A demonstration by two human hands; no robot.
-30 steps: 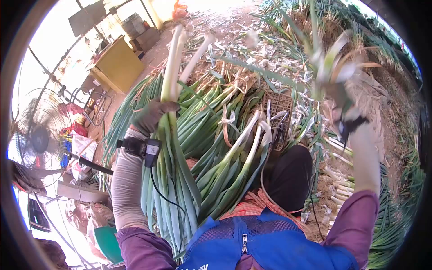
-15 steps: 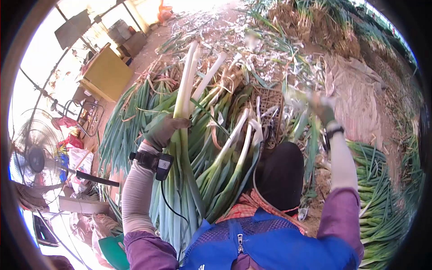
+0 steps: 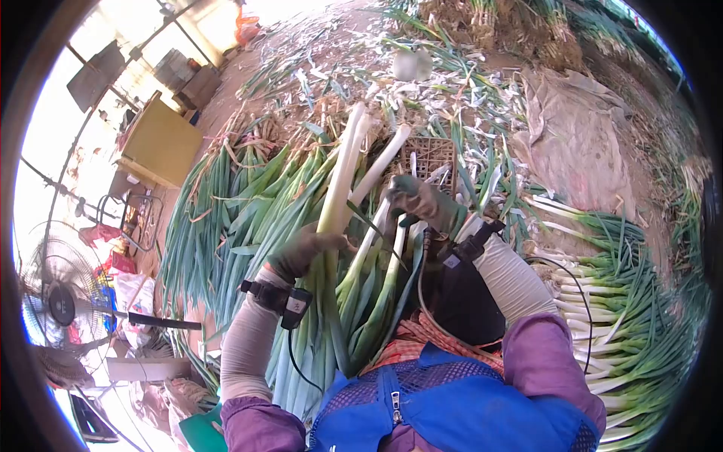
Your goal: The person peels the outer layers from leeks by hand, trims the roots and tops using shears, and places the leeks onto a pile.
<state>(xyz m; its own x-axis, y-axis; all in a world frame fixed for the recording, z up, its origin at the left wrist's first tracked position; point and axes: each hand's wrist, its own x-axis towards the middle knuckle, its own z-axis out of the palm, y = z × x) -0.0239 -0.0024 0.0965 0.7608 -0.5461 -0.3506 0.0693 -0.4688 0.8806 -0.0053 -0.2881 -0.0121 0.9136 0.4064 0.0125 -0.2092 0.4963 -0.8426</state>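
My left hand (image 3: 301, 252), in a grey-green glove, grips a bunch of long green onions (image 3: 339, 192) with white stalks pointing up and away and green leaves hanging down past my lap. My right hand (image 3: 422, 202), also gloved, has come in beside the white stalks and closes around the stalk of one green onion lying on my lap (image 3: 380, 252). Both wrists carry a black strap with a small device and cable. A dark plastic crate (image 3: 433, 157) lies just beyond my right hand.
A wide pile of green onions (image 3: 226, 203) lies to the left and ahead. Another heap of green onions (image 3: 625, 301) lies on the right. Peeled skins litter the dirt ground (image 3: 422, 83). A yellow table (image 3: 154, 143), a fan (image 3: 60, 301) and a tarp (image 3: 576, 135) stand around.
My right hand has swung down from high on the right to the stalks in front of me. My left hand with its bunch has stayed put while the view shifted.
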